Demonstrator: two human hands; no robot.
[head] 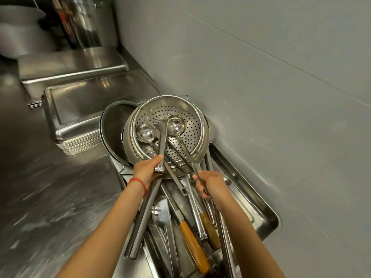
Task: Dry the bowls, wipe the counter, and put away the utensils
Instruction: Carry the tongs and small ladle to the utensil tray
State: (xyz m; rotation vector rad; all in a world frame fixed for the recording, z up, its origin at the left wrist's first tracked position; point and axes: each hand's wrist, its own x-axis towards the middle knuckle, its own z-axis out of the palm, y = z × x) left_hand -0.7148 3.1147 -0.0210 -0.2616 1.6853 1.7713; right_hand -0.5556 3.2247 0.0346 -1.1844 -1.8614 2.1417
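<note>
On the steel counter (pixel 50 187), by the grey wall (pixel 271 87), a tray (pixel 267 219) holds many utensils (pixel 192 243). The left hand (pixel 147 167) is closed around tongs (pixel 161 149). The right hand (pixel 210 184) grips a ladle (pixel 176 125) handle. Both reach into the colander (pixel 166 129). Behind stand stacked baking trays (pixel 80 109).

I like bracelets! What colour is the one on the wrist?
Red bracelet, on the left wrist, head view.
</note>
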